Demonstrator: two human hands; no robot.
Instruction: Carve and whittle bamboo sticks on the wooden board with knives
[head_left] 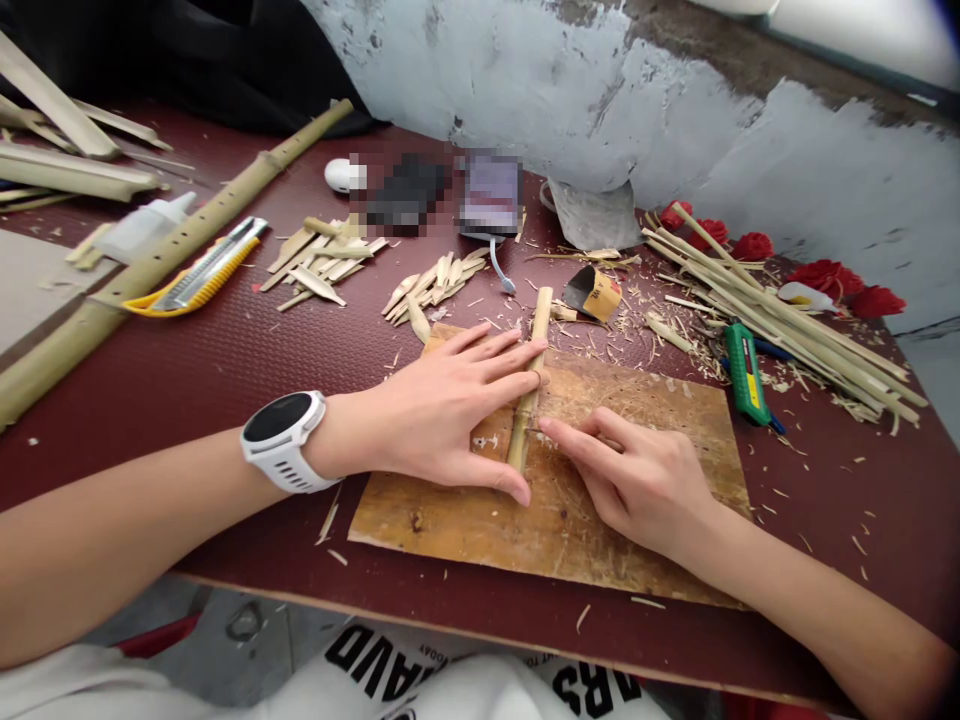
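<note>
A short bamboo piece (520, 440) lies lengthwise on a worn wooden board (442, 535). My left hand (442, 405), with a white watch at the wrist, is spread flat, its fingertips resting over the bamboo and its thumb beside the near end. From the other side, my right hand (637, 470) reaches the bamboo with the index finger stretched forward and the other fingers curled. Something thin and dark shows at that fingertip, too small to name. Beyond the board lie bamboo slivers (435, 285) and a curled piece of sandpaper (596, 293).
At left, a long bamboo flute (217, 215) lies beside a yellow utility knife (206, 270) and a small bottle (146, 228). A green utility knife (745, 372), bamboo strips (787, 310) and red flowers (825, 278) are at right. A wall (525, 90) borders the back.
</note>
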